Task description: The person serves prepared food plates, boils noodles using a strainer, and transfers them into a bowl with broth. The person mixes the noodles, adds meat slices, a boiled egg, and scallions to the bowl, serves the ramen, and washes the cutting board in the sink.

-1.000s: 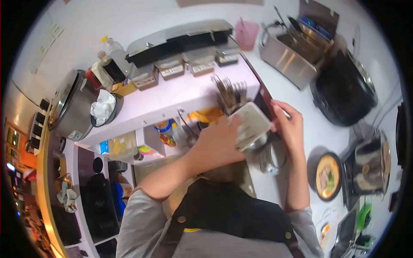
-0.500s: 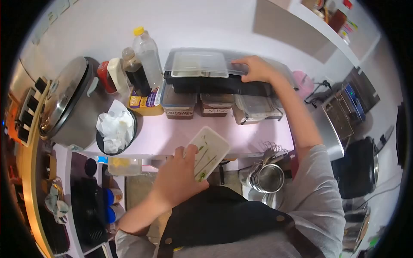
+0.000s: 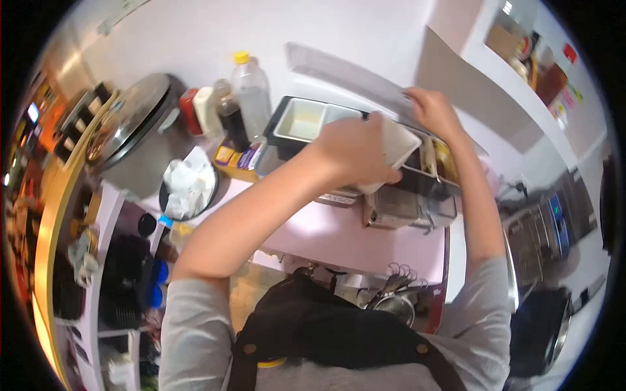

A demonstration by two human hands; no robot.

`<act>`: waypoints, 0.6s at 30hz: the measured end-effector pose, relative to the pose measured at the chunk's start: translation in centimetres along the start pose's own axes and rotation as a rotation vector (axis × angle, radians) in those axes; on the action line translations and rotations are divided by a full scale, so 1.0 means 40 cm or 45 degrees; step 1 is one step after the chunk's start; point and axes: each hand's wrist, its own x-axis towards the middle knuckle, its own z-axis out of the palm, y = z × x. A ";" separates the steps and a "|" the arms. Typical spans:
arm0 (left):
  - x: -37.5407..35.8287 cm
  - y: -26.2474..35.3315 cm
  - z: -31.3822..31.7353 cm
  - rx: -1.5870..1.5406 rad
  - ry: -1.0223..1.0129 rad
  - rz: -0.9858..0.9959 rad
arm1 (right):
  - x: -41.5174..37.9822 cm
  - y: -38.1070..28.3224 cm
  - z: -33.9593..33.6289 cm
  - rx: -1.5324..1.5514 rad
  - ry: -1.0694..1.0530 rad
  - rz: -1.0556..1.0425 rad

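Observation:
My left hand (image 3: 352, 153) is closed around a white rectangular tub (image 3: 403, 148), holding it tilted over a black condiment box (image 3: 279, 144). My right hand (image 3: 435, 112) grips the edge of the box's clear lid (image 3: 345, 73), which stands raised toward the wall. Inside the box at its left end sits a white insert (image 3: 301, 122) with a little pale residue. Toward the right end, yellowish and brown contents (image 3: 443, 159) show. My left hand and the tub hide the middle of the box.
Clear containers (image 3: 394, 207) stand under the box on the pink shelf (image 3: 306, 233). To the left are a sauce bottle (image 3: 231, 120), a yellow-capped bottle (image 3: 251, 91), a bin with crumpled paper (image 3: 190, 182) and a large cooker (image 3: 140, 150). Strainers (image 3: 396, 306) hang below the shelf edge.
My left hand has carried the white tub up and right, from in front of the shelf to over the box. My right hand has swung the clear lid up, uncovering the box.

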 end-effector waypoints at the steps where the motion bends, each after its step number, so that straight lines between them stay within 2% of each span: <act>1: 0.047 -0.007 0.031 0.008 0.127 0.022 | 0.000 -0.005 -0.023 0.013 0.032 0.035; 4: 0.148 0.009 0.084 -0.046 0.191 -0.059 | -0.015 0.012 -0.040 0.078 0.060 0.094; 6: 0.237 -0.007 0.162 -0.136 0.268 -0.260 | -0.026 0.010 -0.032 -0.061 0.050 0.070; 8: 0.246 0.006 0.185 -0.092 0.262 -0.410 | -0.053 -0.009 -0.009 -0.102 0.121 -0.008; 10: 0.330 0.007 0.247 0.372 -0.102 -0.627 | -0.077 -0.047 0.015 -0.065 0.097 0.000; 12: 0.198 0.027 0.249 0.372 0.284 -0.440 | -0.112 -0.084 0.039 -0.052 0.058 0.055; 14: 0.094 0.038 0.295 0.389 0.588 -0.361 | -0.145 -0.108 0.060 -0.103 0.016 -0.024; 16: -0.065 0.019 0.276 0.180 0.490 -0.118 | -0.176 -0.136 0.081 -0.187 -0.058 -0.006; 18: -0.236 -0.034 0.240 -0.072 0.285 -0.012 | -0.216 -0.087 0.122 -0.054 -0.137 0.000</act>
